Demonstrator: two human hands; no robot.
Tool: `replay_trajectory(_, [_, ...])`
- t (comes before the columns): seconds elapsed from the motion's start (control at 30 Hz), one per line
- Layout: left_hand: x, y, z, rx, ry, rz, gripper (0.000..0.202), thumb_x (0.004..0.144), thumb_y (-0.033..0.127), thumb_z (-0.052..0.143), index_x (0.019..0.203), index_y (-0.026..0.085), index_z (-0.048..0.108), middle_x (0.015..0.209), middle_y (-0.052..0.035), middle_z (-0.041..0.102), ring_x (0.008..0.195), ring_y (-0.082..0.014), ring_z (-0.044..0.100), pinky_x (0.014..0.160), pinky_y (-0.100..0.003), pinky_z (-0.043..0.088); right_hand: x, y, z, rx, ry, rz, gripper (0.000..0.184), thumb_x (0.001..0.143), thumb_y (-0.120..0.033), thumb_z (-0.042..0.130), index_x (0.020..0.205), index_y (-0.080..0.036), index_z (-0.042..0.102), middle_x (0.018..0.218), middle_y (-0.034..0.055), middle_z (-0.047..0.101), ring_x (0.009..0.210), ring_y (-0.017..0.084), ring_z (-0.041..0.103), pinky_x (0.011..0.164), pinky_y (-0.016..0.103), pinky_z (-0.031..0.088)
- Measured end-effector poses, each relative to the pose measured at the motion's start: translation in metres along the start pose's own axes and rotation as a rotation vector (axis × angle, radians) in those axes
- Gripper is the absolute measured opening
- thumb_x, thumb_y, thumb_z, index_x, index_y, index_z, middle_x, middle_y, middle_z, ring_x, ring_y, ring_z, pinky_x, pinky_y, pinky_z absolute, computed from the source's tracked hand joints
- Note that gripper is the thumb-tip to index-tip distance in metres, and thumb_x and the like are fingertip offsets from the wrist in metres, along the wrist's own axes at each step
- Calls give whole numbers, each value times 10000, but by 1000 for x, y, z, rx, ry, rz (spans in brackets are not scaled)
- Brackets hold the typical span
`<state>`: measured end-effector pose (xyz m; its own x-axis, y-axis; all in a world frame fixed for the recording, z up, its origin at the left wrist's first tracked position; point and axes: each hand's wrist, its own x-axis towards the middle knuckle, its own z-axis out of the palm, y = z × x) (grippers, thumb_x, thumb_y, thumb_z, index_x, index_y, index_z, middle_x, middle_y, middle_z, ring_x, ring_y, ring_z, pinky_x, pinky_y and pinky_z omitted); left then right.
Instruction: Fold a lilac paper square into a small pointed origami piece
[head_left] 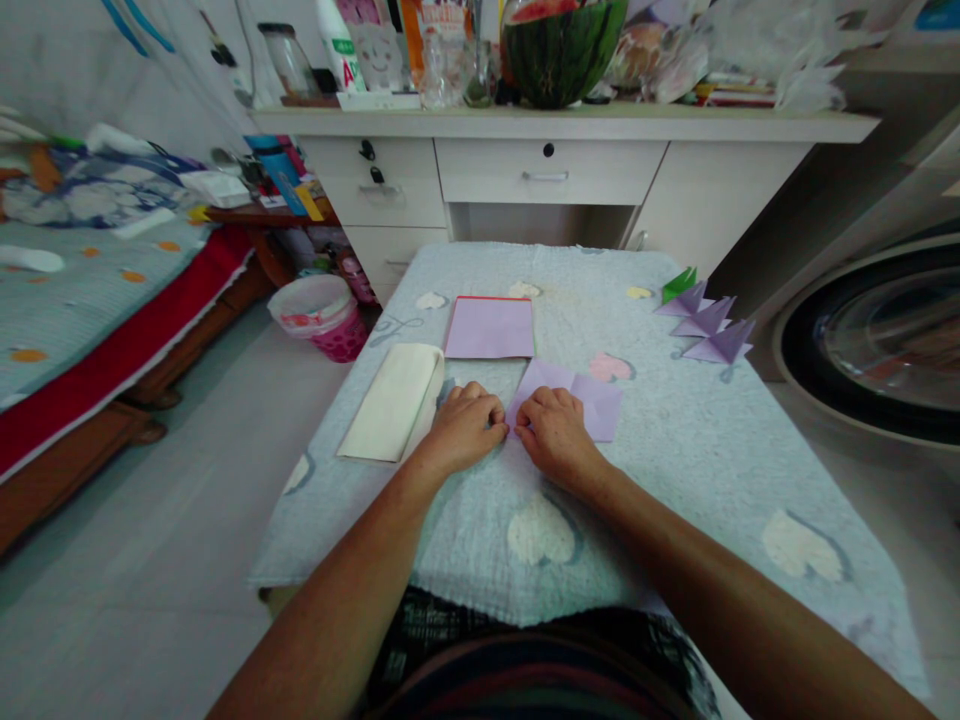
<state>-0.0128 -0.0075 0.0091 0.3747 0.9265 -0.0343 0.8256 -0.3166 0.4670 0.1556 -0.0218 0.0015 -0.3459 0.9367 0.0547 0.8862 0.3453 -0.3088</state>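
Note:
A creased sheet of purple paper lies on the cloth-covered table in front of me. My right hand rests over its near left part, fingers curled down and pinching the edge. My left hand is closed too, thumb and finger pressed together at the sheet's left corner; the fingertips partly hide that corner. Just beyond the hands sits a square stack of purple paper with a red edge at the back. Left of my left hand lies a folded cream-coloured packet or cloth.
Several folded purple paper pieces and a green one stand at the table's far right. A white desk holds a cut watermelon. A pink bin and bed are left; a round-doored washing machine is right.

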Motion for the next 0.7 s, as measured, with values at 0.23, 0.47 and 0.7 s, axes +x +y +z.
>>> replay_trajectory(0.23, [0, 0, 2, -3, -8, -12, 25, 806, 212, 602, 782, 207, 608, 896, -22, 533, 995, -223, 520, 1012, -419, 352, 0, 1, 1, -2, 8, -12, 128, 886, -259, 569, 907, -190, 675, 1023, 91, 593, 1000, 260, 452, 842, 382, 296])
replay_trajectory(0.47, [1, -3, 0, -39, -9, -11, 33, 820, 185, 583, 814, 211, 603, 904, -13, 549, 995, -210, 526, 1015, -410, 348, 0, 1, 1, 4, 9, -18, 135, 892, -251, 557, 897, -187, 677, 1011, 90, 594, 992, 255, 458, 850, 382, 295])
replay_trajectory(0.7, [3, -9, 2, -73, 5, 14, 69, 809, 153, 591, 815, 220, 607, 904, -3, 567, 992, -201, 532, 983, -376, 361, -1, 1, -1, 18, 3, -32, 131, 883, -232, 555, 900, -184, 675, 1004, 87, 592, 993, 252, 459, 861, 383, 292])
